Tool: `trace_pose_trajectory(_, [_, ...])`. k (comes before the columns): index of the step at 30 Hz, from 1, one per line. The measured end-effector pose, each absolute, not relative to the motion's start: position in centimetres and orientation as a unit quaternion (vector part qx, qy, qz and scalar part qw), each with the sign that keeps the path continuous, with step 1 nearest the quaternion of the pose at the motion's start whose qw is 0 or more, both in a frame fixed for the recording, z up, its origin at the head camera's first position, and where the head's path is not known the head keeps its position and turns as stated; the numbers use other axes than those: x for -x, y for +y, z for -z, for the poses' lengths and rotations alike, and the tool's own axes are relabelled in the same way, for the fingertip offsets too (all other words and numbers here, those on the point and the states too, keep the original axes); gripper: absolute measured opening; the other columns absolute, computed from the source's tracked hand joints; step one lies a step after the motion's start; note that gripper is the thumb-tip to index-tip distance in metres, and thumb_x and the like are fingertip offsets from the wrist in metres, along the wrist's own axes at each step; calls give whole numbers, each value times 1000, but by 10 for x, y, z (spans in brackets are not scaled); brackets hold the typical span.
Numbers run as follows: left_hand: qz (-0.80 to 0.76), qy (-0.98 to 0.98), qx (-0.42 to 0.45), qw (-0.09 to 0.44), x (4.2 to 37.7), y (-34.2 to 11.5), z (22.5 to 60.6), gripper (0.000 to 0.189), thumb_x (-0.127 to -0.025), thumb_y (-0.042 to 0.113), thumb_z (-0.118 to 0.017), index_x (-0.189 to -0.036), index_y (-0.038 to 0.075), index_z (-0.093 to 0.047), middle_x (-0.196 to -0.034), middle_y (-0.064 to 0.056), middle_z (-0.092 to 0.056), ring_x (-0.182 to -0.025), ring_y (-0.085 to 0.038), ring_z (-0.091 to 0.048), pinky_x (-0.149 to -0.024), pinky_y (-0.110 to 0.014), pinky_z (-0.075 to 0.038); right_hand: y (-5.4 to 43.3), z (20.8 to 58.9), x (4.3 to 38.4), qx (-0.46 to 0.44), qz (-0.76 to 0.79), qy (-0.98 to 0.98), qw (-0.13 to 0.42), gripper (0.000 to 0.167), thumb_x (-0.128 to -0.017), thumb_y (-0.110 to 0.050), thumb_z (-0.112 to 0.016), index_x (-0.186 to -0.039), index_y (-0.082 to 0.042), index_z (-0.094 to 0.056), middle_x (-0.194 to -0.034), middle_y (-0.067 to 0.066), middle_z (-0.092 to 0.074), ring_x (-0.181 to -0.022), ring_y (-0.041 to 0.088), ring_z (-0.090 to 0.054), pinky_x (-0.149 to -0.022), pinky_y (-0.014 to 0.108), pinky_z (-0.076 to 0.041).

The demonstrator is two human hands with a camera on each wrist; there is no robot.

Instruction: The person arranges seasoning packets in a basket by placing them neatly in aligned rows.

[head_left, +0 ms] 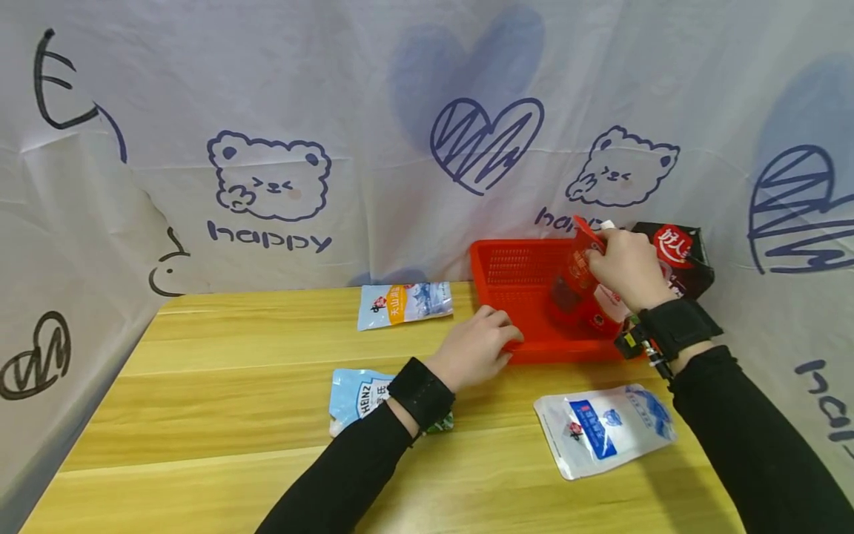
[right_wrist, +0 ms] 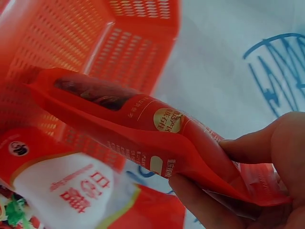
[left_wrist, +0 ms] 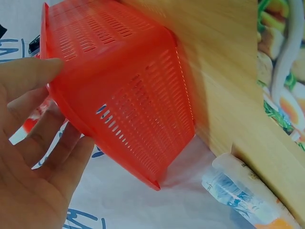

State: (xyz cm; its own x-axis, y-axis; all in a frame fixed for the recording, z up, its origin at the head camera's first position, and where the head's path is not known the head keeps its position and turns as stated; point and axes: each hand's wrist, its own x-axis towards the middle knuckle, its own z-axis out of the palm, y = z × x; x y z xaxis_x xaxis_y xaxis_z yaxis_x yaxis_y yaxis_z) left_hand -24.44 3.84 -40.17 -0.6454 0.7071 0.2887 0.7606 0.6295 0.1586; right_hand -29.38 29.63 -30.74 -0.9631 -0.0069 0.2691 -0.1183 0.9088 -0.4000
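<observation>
The red plastic basket (head_left: 497, 353) stands at the back right of the table. At its front left corner my left hand (head_left: 475, 348) grips the rim; the left wrist view shows the thumb and fingers at the basket wall (left_wrist: 138, 109). My right hand (head_left: 630, 268) pinches the upper end of a red packaged food bag (head_left: 575, 274), held upright with its lower end inside the basket. In the right wrist view, the bag (right_wrist: 143, 124) has a dark see-through window. A red and white bag (head_left: 608, 305) sits beside it in the basket, partly hidden by my right hand.
A black box (head_left: 694, 259) is behind the basket's right side. A light blue and orange packet (head_left: 405, 304) lies left of the basket. A light blue Heinz pouch (head_left: 356, 389) is partly under my left forearm. A white and blue pouch (head_left: 603, 430) lies in front of the basket.
</observation>
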Motion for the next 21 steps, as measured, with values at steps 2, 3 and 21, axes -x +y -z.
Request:
trace_pose_trajectory(2, [134, -898, 407, 96, 244, 38, 401, 23, -97, 21, -75, -120, 19, -77, -117, -1, -68, -112, -20, -55, -95, -26, -52, 300, 311, 298, -27, -211, -970, 121, 32, -100, -14, -59, -119, 10, -65, -83, 23, -62, -64, 32, -58, -51, 35, -49])
trace_pose_trajectory(3, [135, -899, 406, 95, 244, 38, 401, 23, -97, 22, -75, -120, 19, -77, -117, -1, -69, -112, -20, -55, -95, -27, -53, 301, 312, 300, -24, -211, -970, 116, 31, -100, -14, -59, -119, 10, -65, -82, 22, -61, -63, 31, -58, -51, 35, -49])
trace_pose_trajectory(21, [136, -903, 397, 93, 243, 38, 402, 21, -98, 23, -74, -119, 21, -76, -116, 0, -68, -113, -19, -55, -87, -26, -56, 313, 327, 315, 2, -196, -978, 74, 24, -99, -14, -63, -102, 10, -66, -74, 18, -59, -67, 33, -57, -56, 36, -49])
